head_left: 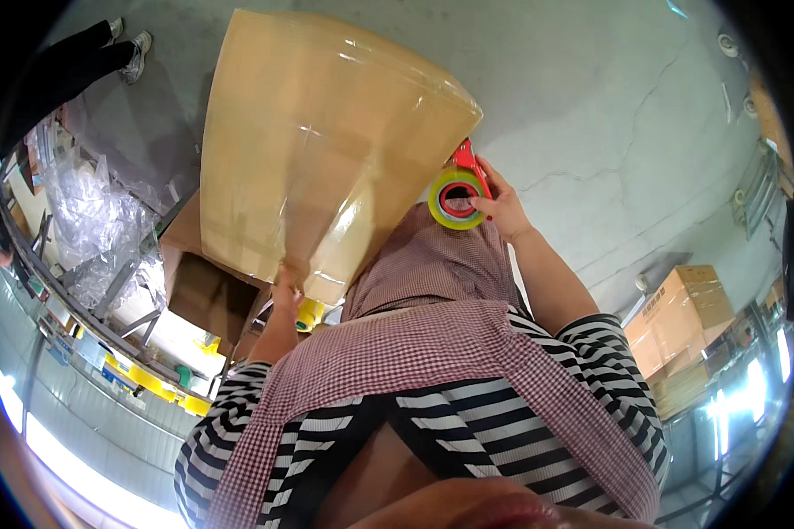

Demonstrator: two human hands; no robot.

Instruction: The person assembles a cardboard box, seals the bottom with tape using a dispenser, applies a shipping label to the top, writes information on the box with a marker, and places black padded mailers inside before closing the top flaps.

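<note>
A large cardboard box (326, 141), its face glossy with clear tape, stands tilted in front of me. My left hand (287, 286) grips the box at its near lower edge; some of its fingers are hard to make out. At the box's right side, my right hand (500, 204) is wrapped around a red tape dispenser (469, 159) loaded with a yellowish roll of tape (439, 210). The dispenser's head is close against the box's right edge, and whether it touches cannot be told. Below it hangs my checked apron (432, 273).
A heap of clear plastic wrap (97, 220) lies on the left beside an open brown carton (207, 295). Another carton (684, 309) stands at the right. A person's dark-trousered legs (79, 66) are at the far left. Grey floor (582, 115) extends beyond the box.
</note>
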